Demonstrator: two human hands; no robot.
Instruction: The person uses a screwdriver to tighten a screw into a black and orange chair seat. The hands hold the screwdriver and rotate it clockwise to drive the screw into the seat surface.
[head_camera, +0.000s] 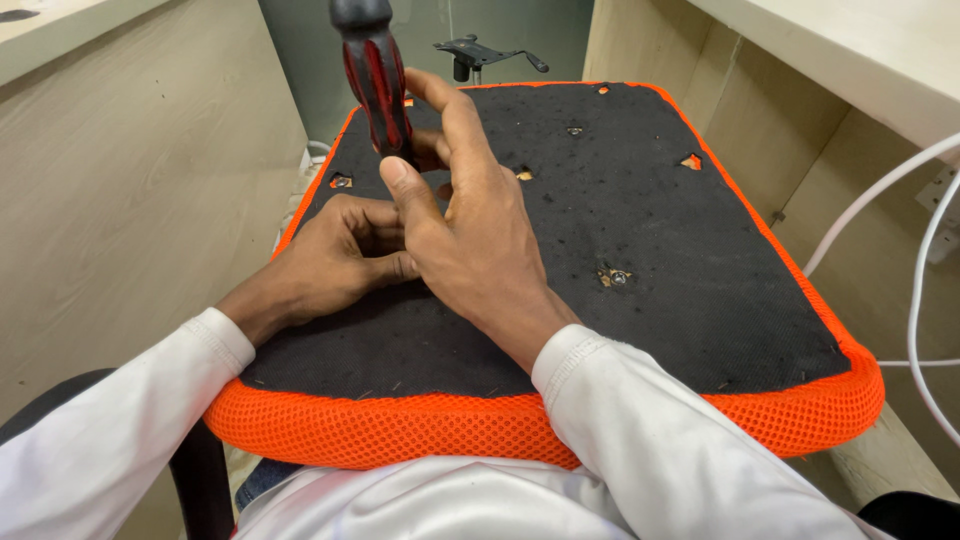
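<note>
A: Red-and-black screwdriver (375, 85): where, which axis?

B: Upright, handle up, just above both hands. Right hand (470, 230) clasps the handle; left hand (340, 260), curled shut, sits at its foot on the seat cushion underside (680, 250).

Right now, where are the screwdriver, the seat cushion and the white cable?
screwdriver (377, 80): head view, on its red and black handle.
seat cushion (700, 290): head view, on its black underside.
white cable (915, 310): head view, on its curve at the right.
</note>
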